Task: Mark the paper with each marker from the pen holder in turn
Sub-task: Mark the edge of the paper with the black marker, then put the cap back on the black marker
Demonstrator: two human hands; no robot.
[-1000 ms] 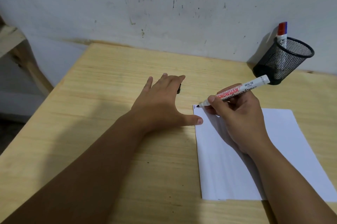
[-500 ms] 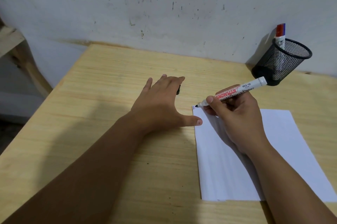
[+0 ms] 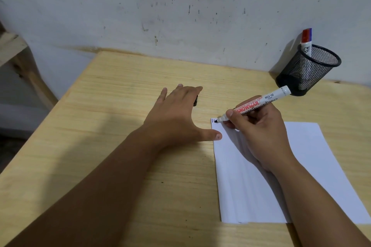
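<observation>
Marker: white-barrelled whiteboard marker [image 3: 259, 103] with red "SNOWMAN" lettering and "BG-12" print, uncapped, slanting down to its black tip at the paper's far-left corner; a short dark stroke shows right at the tip.
Right hand: right hand [image 3: 259, 132] closed around the marker in a writing grip, heel resting on the paper.
Paper: plain white sheet [image 3: 313, 166], flat on the tabletop, blank apart from that corner stroke; a second edge along its near side suggests more than one sheet, though I cannot be sure.
Left hand: left hand [image 3: 176, 118] spread wide and flat on the tabletop just left of the paper, holding nothing, thumb tip at the paper's left edge. A small black object [image 3: 195, 100], probably the marker's cap, pokes out from beneath its fingers.
Pen holder: black mesh pen holder [image 3: 310, 70] beyond the paper against the wall, with one marker [image 3: 306, 40] standing in it, red and blue at its top.
Tabletop: pale wood-grain tabletop [image 3: 120, 126].
Risk, overshoot: the tip sits so near the paper's corner that a leftward stroke could run onto the wood.
Risk, sliding: only a thumb tip pins the paper, so a firm stroke may shift it.
Risk, smearing: the right hand's heel could drag through fresh ink.
Risk, cap: hidden under the fingers, it could roll away when the left hand lifts.
</observation>
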